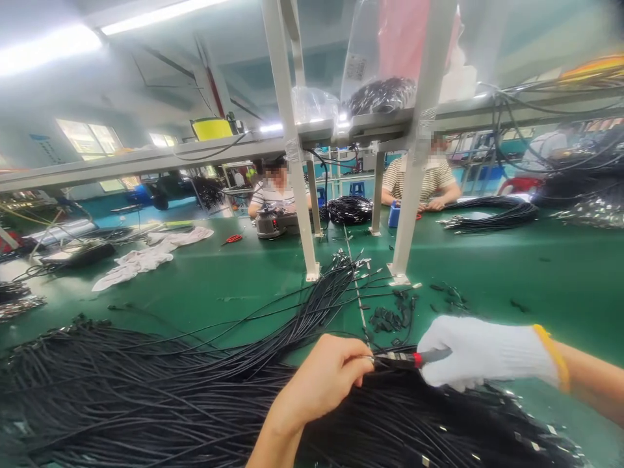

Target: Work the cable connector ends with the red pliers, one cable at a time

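My left hand (pixel 327 377) is bare and closed in a pinch, with a small metal-tipped cable end at its fingertips. On my right hand (pixel 463 351) is a white knit glove with a yellow cuff. Its fingers wrap round a pair of pliers (pixel 418 359) with dark and red handles. The pliers point left, and their jaws meet the cable end at my left fingertips; whether the jaws are closed cannot be seen. Beneath both hands lies a large heap of black cables (pixel 195 390). A looser bunch of black cables (pixel 312 305) runs up toward the shelf posts.
Small black pieces (pixel 390 318) lie scattered on the green table (pixel 487 260). Shelf posts (pixel 297 162) rise from the table. White cloths (pixel 146 257) and red-handled scissors (pixel 233 239) lie left. Two people sit opposite, beside coiled cables (pixel 350 210) and a grey machine (pixel 270 223).
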Available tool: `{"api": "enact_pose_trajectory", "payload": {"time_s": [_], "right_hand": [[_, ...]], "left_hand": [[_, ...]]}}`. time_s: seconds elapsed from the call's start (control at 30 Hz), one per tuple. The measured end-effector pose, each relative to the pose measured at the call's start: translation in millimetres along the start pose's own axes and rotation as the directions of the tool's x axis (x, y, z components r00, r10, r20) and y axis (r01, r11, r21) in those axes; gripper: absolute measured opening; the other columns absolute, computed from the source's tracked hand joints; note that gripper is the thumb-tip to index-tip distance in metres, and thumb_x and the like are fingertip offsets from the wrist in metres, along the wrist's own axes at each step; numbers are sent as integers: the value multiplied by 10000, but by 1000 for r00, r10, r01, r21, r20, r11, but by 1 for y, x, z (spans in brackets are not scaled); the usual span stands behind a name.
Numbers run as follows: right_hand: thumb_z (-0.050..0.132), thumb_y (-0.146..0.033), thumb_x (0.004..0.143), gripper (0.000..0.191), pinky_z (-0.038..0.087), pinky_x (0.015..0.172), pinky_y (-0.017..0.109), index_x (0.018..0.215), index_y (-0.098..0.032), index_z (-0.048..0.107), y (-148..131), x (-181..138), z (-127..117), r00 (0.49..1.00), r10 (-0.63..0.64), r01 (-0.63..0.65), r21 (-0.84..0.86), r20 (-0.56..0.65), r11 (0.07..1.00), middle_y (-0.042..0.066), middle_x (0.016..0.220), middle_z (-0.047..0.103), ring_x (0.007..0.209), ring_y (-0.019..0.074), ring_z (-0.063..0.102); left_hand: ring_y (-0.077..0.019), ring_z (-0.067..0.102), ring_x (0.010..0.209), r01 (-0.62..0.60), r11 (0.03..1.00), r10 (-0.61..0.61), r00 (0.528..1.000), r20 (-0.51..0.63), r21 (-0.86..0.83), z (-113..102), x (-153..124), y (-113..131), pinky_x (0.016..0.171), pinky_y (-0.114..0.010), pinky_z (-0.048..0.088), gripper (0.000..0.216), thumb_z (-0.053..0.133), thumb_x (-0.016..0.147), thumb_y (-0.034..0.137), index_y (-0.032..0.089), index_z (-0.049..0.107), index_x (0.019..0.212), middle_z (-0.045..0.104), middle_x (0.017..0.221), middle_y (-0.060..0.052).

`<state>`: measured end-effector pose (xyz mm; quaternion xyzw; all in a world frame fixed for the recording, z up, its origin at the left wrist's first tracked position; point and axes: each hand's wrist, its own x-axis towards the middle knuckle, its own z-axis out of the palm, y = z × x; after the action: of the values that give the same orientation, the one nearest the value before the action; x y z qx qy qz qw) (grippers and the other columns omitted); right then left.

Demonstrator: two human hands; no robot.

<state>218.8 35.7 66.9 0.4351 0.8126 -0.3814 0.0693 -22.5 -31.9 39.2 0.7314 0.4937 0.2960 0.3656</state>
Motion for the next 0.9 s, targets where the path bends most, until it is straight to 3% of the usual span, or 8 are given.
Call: {"api": "enact_pose_trajectory", "payload": {"time_s": [0.1,0.23,0.37,0.5,0.6,0.7,0.8,0.9], "right_hand": [[588,-331,748,203,371,446,194,618,-178,617,8,6,-9,976,-27,-37,285,217,958,-25,490,563,432,80,464],[661,-388,639,293,391,397,199,781,-137,711,22,21,-9,904,-81,-134,458,421,879,-7,478,583,383,98,491],[638,-506,576,461,406,379,231,814,-120,721,28,30,-6,866,-142,-146,513,480,846,22,509,606,384,121,508],[640,-447,611,382,420,407,219,811,-132,720,23,27,-10,886,-133,-127,506,445,853,13,521,615,401,112,520],[626,-385,674,222,413,448,217,702,-170,675,10,18,-15,950,-60,-71,399,307,914,-10,519,599,418,97,495],[598,-372,726,208,362,488,228,603,-204,602,-6,7,-14,1000,2,-2,77,2,997,-19,549,592,491,111,503],[552,-403,782,214,347,535,265,683,-245,657,-16,0,-4,899,16,-154,-282,-437,947,4,667,654,611,177,584],[477,-493,858,306,406,582,297,857,-293,708,-14,-1,11,783,72,-281,-247,-618,927,33,826,721,726,230,659]], "left_hand": [[-121,494,623,-32,999,32,1000,0,-21,0,1,3,625,-214,352,246,512,875,186,183,571,636,545,614,40],[-120,497,645,-59,998,59,998,-18,-21,0,2,6,643,-217,358,255,523,898,202,179,574,650,553,639,36],[-124,499,663,-72,997,71,997,-42,-32,0,1,7,652,-226,365,242,527,906,210,179,590,675,570,668,30],[-138,532,685,-6,997,5,1000,-18,-72,-2,1,5,670,-245,386,233,515,909,232,176,619,708,618,698,9],[-143,545,678,77,984,-71,996,48,-160,-3,1,4,660,-260,407,257,481,924,277,166,628,745,662,746,-22],[-135,539,629,150,949,-146,989,34,-278,0,4,3,640,-270,421,255,469,911,277,145,629,763,671,733,-48],[-113,524,570,202,835,-253,967,-31,-512,4,7,0,601,-257,414,180,543,851,258,116,639,795,662,693,-53],[-108,564,586,186,640,-286,958,-7,-745,7,8,-2,618,-254,435,217,661,795,292,95,639,882,699,754,-87]]}}
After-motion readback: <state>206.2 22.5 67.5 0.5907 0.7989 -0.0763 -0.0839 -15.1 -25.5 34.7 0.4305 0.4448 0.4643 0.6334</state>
